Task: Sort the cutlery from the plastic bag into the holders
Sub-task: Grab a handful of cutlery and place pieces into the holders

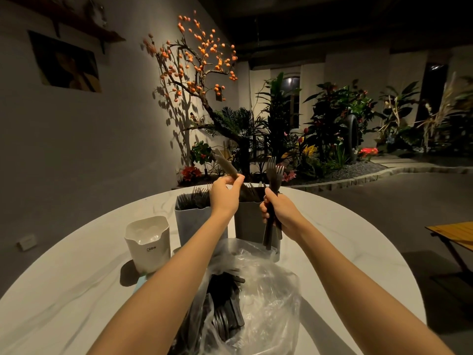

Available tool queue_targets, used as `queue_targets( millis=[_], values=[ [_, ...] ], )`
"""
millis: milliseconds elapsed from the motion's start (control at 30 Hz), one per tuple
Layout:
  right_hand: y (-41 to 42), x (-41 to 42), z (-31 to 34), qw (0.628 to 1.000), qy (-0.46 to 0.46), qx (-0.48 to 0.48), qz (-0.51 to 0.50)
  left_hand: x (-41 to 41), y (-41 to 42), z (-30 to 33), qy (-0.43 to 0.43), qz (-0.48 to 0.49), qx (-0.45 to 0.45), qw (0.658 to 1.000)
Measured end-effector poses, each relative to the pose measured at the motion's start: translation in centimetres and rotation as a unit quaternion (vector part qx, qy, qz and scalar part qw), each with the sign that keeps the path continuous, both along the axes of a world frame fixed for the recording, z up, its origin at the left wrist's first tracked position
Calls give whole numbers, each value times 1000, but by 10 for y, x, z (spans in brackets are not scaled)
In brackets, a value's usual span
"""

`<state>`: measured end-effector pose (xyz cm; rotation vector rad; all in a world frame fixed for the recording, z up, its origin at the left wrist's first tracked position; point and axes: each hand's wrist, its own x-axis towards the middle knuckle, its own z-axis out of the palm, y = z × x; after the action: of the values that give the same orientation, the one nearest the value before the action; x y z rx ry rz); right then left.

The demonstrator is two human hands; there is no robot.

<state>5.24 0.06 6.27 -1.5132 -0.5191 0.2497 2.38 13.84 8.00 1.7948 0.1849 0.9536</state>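
Observation:
A clear plastic bag (258, 295) full of black cutlery lies on the table in front of me. Behind it stand two grey holders: the left one (189, 221) packed with black forks, the right one (248, 221) holding several dark pieces. My left hand (225, 196) is raised over the holders and pinches one dark piece of cutlery (226, 165) that points up and left. My right hand (279, 213) grips a bundle of black forks (273, 175) upright, tines up, in front of the right holder.
A white holder (148, 243) marked CRBW stands at the left of the round white marble table (345, 226). Beyond the table's far edge are a persimmon tree and plants. A wooden folding table (455, 234) is at the right.

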Motion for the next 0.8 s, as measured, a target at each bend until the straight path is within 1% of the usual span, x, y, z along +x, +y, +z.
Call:
queue_targets(
  millis=[67,167,267,300,400,533,633,700,800],
  values=[
    [0,0,-1,1000,-8,-9,12,3,4,-6,47,39,56,997],
    [2,0,0,1000,-6,-16,12,2,3,-9,100,84,131,983],
    [3,1,0,1000,1,-21,11,2,-1,-9,118,90,182,972],
    [3,1,0,1000,2,-21,12,2,-1,-9,108,82,178,975],
    [2,2,1,1000,1,-21,15,3,2,-7,45,41,133,989],
    [2,3,1,999,-8,-27,19,1,5,-4,17,45,154,987],
    [3,3,0,998,-17,-32,45,-3,3,-5,-10,32,157,987],
    [5,0,0,997,-29,-45,62,-7,-2,-1,-2,1,144,990],
    [11,-6,1,994,-50,-67,67,-9,-5,1,47,-39,157,986]
  ],
)
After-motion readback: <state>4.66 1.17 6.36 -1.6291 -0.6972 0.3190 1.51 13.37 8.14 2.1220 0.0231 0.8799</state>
